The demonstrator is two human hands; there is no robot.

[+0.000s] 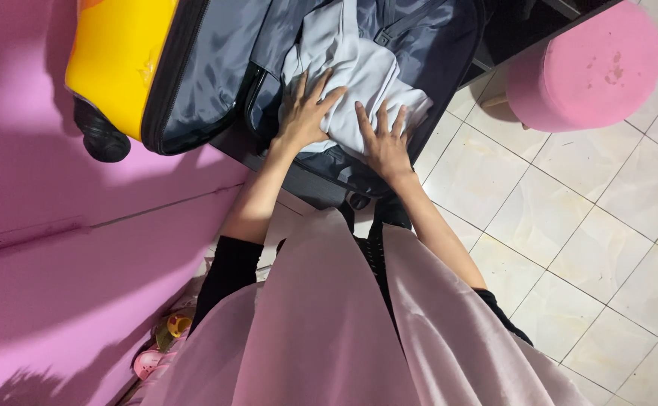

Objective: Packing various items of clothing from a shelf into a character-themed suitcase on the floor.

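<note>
**Garment pressed flat in the open suitcase**

Garment [359, 71], pale grey and folded, lies in the dark-lined half of an open suitcase [449, 53], and both hands rest on top of it. The left hand [304, 116] lies palm down on the cloth's near-left part, fingers spread and straight, gripping nothing. The right hand [385, 144] lies flat just beside it on the near-right part, fingers fanned out toward the folded corner, also unclenched. The two hands are near each other but apart, with a strip of grey cloth showing between them.

The garment's near edge sits close to the suitcase's near rim, where the wrists cross over the dark frame. Beyond the fingertips the cloth runs on toward a strap buckle [382, 35] in the lining. To the left, the yellow lid [118, 53] stands tilted up, its grey lining facing the hands; a black wheel [102, 135] pokes out below it against the pink surface [51, 248] that fills the left side.

To the right the tiled floor [592, 248] lies open, with a round pink stool [588, 68] standing well apart from the right hand. Small sandals [165, 346] lie by the pink surface's lower edge, near the person's pale skirt [329, 338].
</note>
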